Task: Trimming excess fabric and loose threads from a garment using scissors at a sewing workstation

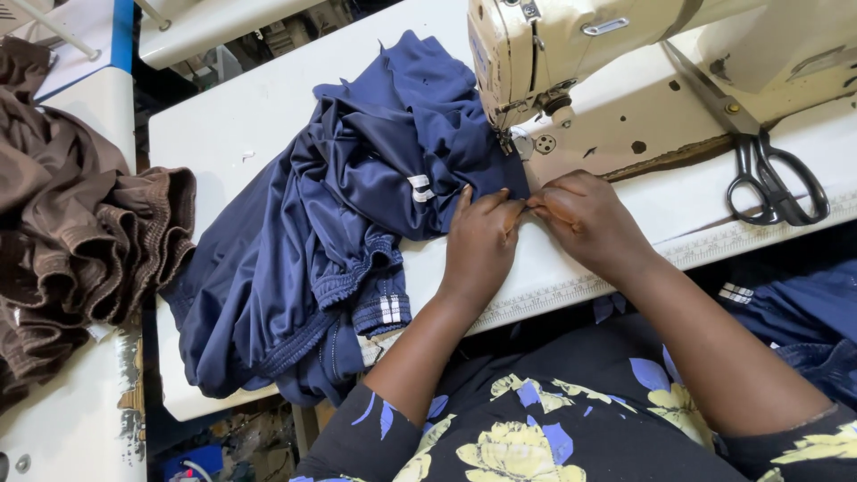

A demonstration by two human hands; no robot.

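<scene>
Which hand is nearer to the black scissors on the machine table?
Right. The right hand lies just left of the black scissors, pinching the navy garment; the left hand sits farther left, beyond it.

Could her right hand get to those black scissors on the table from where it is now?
Probably yes. The scissors lie in the open on the white table, to the right of the right hand, with nothing between them. It would have to let go of the navy fabric first.
</scene>
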